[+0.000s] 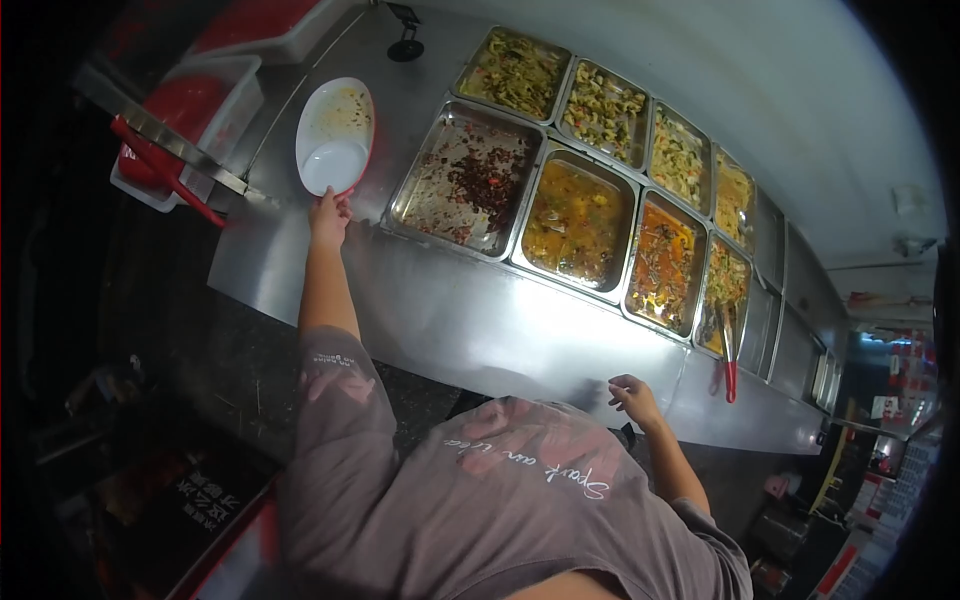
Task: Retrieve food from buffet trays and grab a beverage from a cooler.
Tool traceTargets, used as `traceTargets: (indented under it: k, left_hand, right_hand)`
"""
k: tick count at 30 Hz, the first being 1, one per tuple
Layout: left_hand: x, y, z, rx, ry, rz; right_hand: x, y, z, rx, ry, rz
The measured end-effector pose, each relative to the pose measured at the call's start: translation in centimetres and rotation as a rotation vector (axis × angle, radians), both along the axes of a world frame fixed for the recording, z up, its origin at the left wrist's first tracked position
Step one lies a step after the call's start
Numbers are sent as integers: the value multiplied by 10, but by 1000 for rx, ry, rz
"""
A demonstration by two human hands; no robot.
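My left hand (330, 216) pinches the near rim of an oval white dish (352, 135) with a red outside, at the left part of the steel counter (442, 300). Yellowish food residue marks the dish's far half. A round white shape fills its near half; I cannot tell whether it is a separate bowl. Right of the dish stands a steel food pan (450, 180) with dark red chilli bits scattered over its bottom. My right hand (633, 399) holds nothing, its fingers loosely bent and apart, by the counter's front edge.
Beside the first pan are a pan of yellow broth (574, 221), a pan in red oil (661, 259) and several vegetable pans. Red-handled tongs (729, 360) lean out of the rightmost front pan. White tubs with red contents (187, 112) stand left; a small black stand (405, 46) sits behind.
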State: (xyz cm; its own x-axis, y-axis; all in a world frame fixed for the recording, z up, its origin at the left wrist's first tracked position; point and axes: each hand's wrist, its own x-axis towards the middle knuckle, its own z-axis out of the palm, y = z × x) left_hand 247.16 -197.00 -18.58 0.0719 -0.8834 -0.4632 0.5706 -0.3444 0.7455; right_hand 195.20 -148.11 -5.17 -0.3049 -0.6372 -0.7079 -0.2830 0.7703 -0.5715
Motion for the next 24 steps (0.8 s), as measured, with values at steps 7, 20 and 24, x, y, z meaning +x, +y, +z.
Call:
traceTargets:
  k: [7, 20, 24]
  left_hand:
    - [-3, -10, 12, 109, 62, 315]
    - [-13, 21, 16, -46, -126, 305]
    - [-33, 66, 17, -237, -782, 57]
  right_hand:
    - [0, -2, -3, -24, 5, 11]
    - [1, 2, -6, -13, -19, 38]
    - [-3, 10, -18, -35, -47, 49]
